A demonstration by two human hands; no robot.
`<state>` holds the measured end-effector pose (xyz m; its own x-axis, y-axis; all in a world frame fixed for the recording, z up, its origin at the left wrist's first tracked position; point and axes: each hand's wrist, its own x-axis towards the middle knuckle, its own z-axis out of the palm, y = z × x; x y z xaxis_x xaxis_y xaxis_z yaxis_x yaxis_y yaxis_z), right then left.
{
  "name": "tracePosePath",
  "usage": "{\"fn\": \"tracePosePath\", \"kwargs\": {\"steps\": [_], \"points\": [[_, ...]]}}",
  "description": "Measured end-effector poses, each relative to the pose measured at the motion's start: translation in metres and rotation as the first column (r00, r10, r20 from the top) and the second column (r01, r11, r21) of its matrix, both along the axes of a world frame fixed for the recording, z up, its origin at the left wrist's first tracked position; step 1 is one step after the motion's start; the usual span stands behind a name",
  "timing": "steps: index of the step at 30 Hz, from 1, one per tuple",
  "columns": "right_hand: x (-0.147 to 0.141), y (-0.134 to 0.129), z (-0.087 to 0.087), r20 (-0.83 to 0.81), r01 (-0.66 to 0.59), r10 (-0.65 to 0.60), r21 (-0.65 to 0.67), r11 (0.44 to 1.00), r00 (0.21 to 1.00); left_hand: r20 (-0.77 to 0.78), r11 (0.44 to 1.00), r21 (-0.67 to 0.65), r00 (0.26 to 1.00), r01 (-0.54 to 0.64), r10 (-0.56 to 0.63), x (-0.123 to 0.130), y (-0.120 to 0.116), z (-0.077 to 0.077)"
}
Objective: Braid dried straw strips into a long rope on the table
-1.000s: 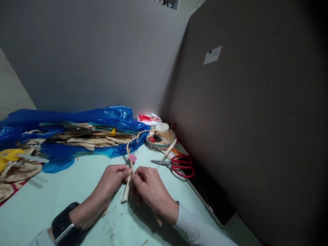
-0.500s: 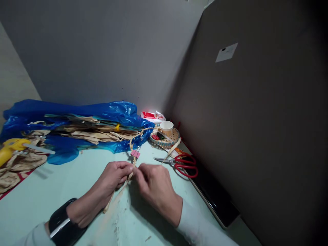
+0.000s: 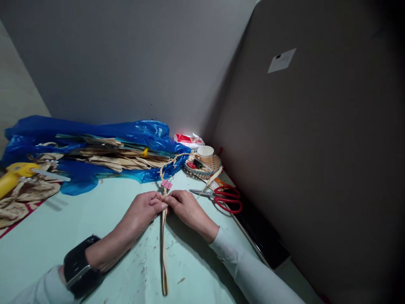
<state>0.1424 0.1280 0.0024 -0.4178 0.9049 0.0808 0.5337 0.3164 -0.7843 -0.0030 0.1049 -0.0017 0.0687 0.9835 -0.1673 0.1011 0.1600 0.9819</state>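
Note:
Both my left hand point(image 3: 148, 207) and my right hand point(image 3: 185, 209) pinch a braided cord of dried plant strips point(image 3: 163, 249), their fingertips nearly meeting. Below them a long flat strip end hangs toward me over the pale green tabletop. Just beyond my fingers a pink binder clip point(image 3: 166, 184) sits on the cord. From the clip the braid curves away to a small woven basket point(image 3: 202, 172). My fingers hide the spot where the strips cross.
Red-handled scissors point(image 3: 226, 198) lie to the right, partly over a dark flat device point(image 3: 259, 236). A blue plastic bag point(image 3: 79, 126) with dried strips lies at the back left, near a yellow glue gun point(image 3: 15, 177). The basket holds a paper cup point(image 3: 205, 153).
The loose strip end swung from slanting left under my left hand to hanging straight toward me. My right hand turned flatter, its fingertips now against the cord opposite my left fingers.

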Motion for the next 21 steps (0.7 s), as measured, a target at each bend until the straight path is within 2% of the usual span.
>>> {"fn": "tracePosePath", "kwargs": {"steps": [6,10,14,17,21], "points": [[0.007,0.002,-0.006,-0.092,-0.024,0.016,-0.089,0.996,0.996,-0.099,0.998,0.052,0.995,0.024,-0.019,-0.005,0.0,-0.006],[0.008,0.005,-0.014,-0.125,0.015,-0.035,-0.151,0.988,0.992,-0.164,0.996,0.074,0.986,0.052,-0.039,-0.01,0.002,-0.008],[0.006,0.004,-0.018,-0.153,0.056,-0.089,-0.209,0.976,0.984,-0.252,0.99,0.089,0.964,0.112,-0.086,-0.018,0.008,-0.002],[0.003,0.0,-0.015,-0.176,0.072,-0.113,-0.221,0.973,0.978,-0.33,0.988,0.13,0.944,0.081,-0.034,-0.016,0.006,0.005],[0.001,-0.005,-0.011,-0.232,0.106,-0.161,-0.232,0.967,0.959,-0.45,0.969,0.246,0.889,0.034,0.083,0.004,-0.013,0.012]]}}
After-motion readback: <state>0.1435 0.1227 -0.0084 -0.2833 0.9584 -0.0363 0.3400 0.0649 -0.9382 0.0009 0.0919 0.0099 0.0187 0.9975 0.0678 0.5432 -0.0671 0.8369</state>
